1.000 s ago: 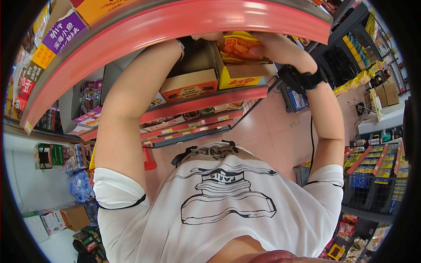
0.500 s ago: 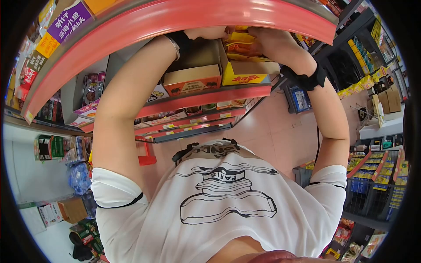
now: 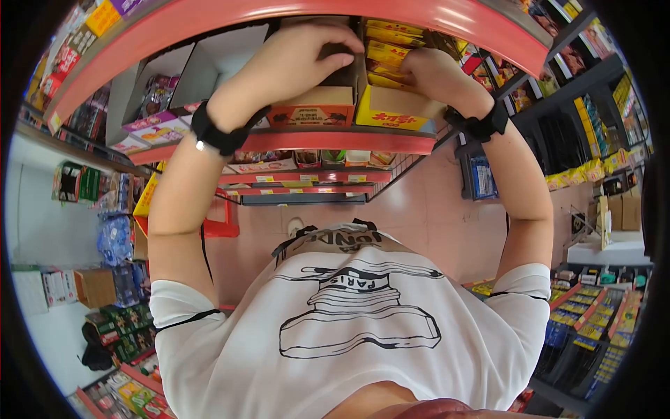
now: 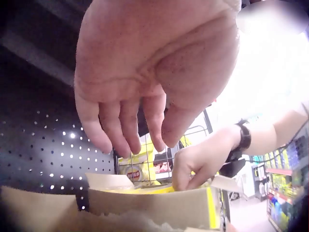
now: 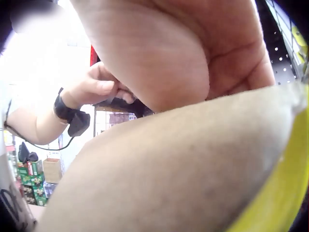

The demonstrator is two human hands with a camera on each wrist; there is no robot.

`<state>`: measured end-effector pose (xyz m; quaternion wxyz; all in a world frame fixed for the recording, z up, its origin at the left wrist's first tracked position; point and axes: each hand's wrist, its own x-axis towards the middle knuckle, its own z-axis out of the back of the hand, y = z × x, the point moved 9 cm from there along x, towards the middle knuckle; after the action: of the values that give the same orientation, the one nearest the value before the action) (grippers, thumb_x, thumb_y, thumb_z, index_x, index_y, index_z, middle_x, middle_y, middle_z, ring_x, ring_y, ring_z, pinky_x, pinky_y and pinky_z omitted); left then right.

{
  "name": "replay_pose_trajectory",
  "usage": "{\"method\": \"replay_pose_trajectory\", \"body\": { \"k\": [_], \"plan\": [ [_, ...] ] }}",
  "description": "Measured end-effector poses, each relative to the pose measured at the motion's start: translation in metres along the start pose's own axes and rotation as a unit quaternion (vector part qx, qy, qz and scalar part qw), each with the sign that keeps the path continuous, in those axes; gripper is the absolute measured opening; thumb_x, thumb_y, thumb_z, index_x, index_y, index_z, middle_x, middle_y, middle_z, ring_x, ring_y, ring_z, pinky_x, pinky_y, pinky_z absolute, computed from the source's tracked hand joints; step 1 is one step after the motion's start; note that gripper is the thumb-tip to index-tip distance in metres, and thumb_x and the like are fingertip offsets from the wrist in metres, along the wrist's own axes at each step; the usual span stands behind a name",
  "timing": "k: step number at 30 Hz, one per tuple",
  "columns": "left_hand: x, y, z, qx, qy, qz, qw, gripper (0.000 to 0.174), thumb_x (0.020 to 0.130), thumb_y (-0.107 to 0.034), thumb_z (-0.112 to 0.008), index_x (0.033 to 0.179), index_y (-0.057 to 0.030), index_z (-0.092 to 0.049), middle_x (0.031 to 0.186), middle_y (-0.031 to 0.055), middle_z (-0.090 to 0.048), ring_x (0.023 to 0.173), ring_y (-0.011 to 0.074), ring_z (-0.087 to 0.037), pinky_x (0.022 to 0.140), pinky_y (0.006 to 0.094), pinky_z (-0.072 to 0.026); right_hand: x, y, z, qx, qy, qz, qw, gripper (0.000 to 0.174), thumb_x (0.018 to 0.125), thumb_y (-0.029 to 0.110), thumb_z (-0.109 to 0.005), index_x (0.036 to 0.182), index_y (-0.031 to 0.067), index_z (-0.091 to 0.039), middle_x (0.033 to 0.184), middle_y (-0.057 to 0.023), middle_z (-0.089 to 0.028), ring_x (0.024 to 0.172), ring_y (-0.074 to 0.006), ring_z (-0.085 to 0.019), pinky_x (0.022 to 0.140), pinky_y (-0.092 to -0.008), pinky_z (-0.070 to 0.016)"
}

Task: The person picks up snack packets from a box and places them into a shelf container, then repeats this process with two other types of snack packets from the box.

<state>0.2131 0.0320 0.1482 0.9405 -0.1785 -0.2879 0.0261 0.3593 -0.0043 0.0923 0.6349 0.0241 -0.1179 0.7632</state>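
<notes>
My left hand (image 3: 307, 59) hovers over an orange-fronted cardboard box (image 3: 317, 112), its fingers loosely bent and nothing held; the left wrist view shows the palm with fingers hanging down. In the yellow display box (image 3: 394, 108) to the right, a row of yellow snack packets (image 3: 387, 52) stands in line. My right hand (image 3: 443, 75) reaches into that box, fingertips at the packets near its front. From the left wrist view, the right hand (image 4: 203, 159) has its fingers bent down behind the box wall. Its fingertips are hidden, so I cannot tell whether they pinch a packet.
A red upper shelf edge (image 3: 300, 31) curves closely above both hands. The boxes stand on a lower shelf with a red front edge (image 3: 307, 143). Further left is a box of purple packets (image 3: 159, 94). A wire side panel (image 3: 412, 157) bounds the shelf's right end.
My left hand has come away from the yellow box, moving left and toward me. The orange-and-yellow packet seen between the hands earlier now no longer sticks up; yellow packets stand in the box.
</notes>
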Motion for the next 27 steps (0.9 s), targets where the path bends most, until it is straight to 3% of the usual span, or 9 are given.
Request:
{"method": "replay_pose_trajectory", "body": {
  "k": [3, 9, 12, 14, 15, 18, 20, 24, 27],
  "plan": [
    [-0.046, -0.016, 0.019, -0.035, -0.030, 0.055, 0.997, 0.019, 0.080, -0.009, -0.058, 0.097, -0.0034, -0.061, 0.104, 0.0097, -0.059, 0.096, 0.0204, -0.056, 0.078, 0.0279, -0.0443, -0.005, 0.002, 0.005, -0.030, 0.055, -0.025, 0.998, 0.019, 0.077, 0.023, -0.056, 0.083, 0.0056, -0.062, 0.078, -0.0165, -0.059, 0.076, -0.0345, -0.056, 0.065, -0.0416, -0.0445],
    [-0.176, -0.001, 0.025, -0.114, -0.062, 0.267, 0.955, 0.019, 0.078, -0.009, -0.060, 0.096, -0.0019, -0.061, 0.098, 0.0100, -0.061, 0.084, 0.0185, -0.058, 0.070, 0.0275, -0.0457, -0.048, 0.036, 0.080, 0.117, -0.163, -0.079, 0.977, 0.022, 0.077, 0.012, -0.059, 0.098, 0.0050, -0.059, 0.086, -0.0138, -0.062, 0.079, -0.0291, -0.060, 0.067, -0.0345, -0.0473],
    [-0.262, 0.027, 0.016, -0.180, -0.114, 0.371, 0.904, 0.022, 0.078, -0.010, -0.061, 0.098, -0.0002, -0.060, 0.095, 0.0104, -0.061, 0.084, 0.0169, -0.058, 0.068, 0.0271, -0.0452, -0.070, 0.069, 0.092, 0.215, -0.226, -0.054, 0.949, 0.017, 0.075, 0.001, -0.060, 0.092, 0.0020, -0.060, 0.082, -0.0106, -0.063, 0.071, -0.0224, -0.061, 0.062, -0.0276, -0.0458],
    [-0.337, 0.046, 0.000, -0.143, -0.049, 0.529, 0.835, 0.025, 0.078, -0.011, -0.061, 0.100, -0.0004, -0.059, 0.094, 0.0127, -0.061, 0.084, 0.0205, -0.058, 0.071, 0.0278, -0.0453, -0.075, 0.100, 0.086, 0.221, -0.203, -0.055, 0.952, 0.014, 0.073, -0.002, -0.060, 0.087, 0.0013, -0.061, 0.077, -0.0092, -0.062, 0.062, -0.0189, -0.057, 0.056, -0.0254, -0.0432],
    [-0.358, 0.045, -0.001, -0.065, -0.025, 0.486, 0.871, 0.032, 0.076, -0.018, -0.063, 0.103, -0.0022, -0.058, 0.095, 0.0153, -0.061, 0.087, 0.0250, -0.059, 0.075, 0.0312, -0.0454, -0.075, 0.114, 0.075, 0.237, -0.185, -0.053, 0.952, 0.013, 0.073, -0.002, -0.060, 0.086, 0.0014, -0.061, 0.075, -0.0088, -0.061, 0.059, -0.0176, -0.055, 0.055, -0.0247, -0.0420],
    [-0.441, 0.047, -0.025, -0.123, 0.044, 0.565, 0.815, 0.035, 0.079, -0.019, -0.061, 0.109, -0.0031, -0.055, 0.102, 0.0122, -0.060, 0.093, 0.0229, -0.058, 0.079, 0.0320, -0.0463, -0.056, 0.163, 0.027, 0.329, -0.146, -0.035, 0.932, 0.012, 0.074, -0.002, -0.059, 0.086, 0.0005, -0.062, 0.070, -0.0095, -0.059, 0.055, -0.0154, -0.053, 0.052, -0.0229, -0.0406],
    [-0.480, 0.043, -0.020, -0.117, 0.039, 0.588, 0.800, 0.037, 0.078, -0.021, -0.062, 0.110, -0.0032, -0.054, 0.103, 0.0127, -0.059, 0.095, 0.0245, -0.057, 0.080, 0.0329, -0.0458, -0.036, 0.196, -0.019, 0.414, -0.096, -0.079, 0.902, 0.011, 0.076, 0.000, -0.059, 0.086, 0.0002, -0.062, 0.070, -0.0103, -0.059, 0.056, -0.0155, -0.054, 0.052, -0.0229, -0.0409],
    [-0.563, 0.039, 0.001, -0.094, 0.031, 0.638, 0.763, 0.040, 0.078, -0.024, -0.061, 0.111, -0.0033, -0.054, 0.105, 0.0147, -0.058, 0.098, 0.0280, -0.056, 0.082, 0.0353, -0.0450, 0.017, 0.287, -0.065, 0.463, -0.019, -0.041, 0.885, 0.011, 0.077, 0.003, -0.060, 0.088, 0.0003, -0.062, 0.072, -0.0107, -0.060, 0.056, -0.0161, -0.055, 0.051, -0.0232, -0.0417],
    [-0.619, 0.033, 0.024, -0.039, 0.017, 0.666, 0.745, 0.040, 0.078, -0.025, -0.061, 0.111, -0.0030, -0.054, 0.104, 0.0158, -0.058, 0.097, 0.0285, -0.056, 0.082, 0.0349, -0.0445, 0.056, 0.356, -0.081, 0.453, 0.004, 0.057, 0.889, 0.011, 0.077, 0.005, -0.060, 0.088, 0.0012, -0.062, 0.076, -0.0109, -0.063, 0.056, -0.0178, -0.057, 0.051, -0.0260, -0.0438]
  ]
}}
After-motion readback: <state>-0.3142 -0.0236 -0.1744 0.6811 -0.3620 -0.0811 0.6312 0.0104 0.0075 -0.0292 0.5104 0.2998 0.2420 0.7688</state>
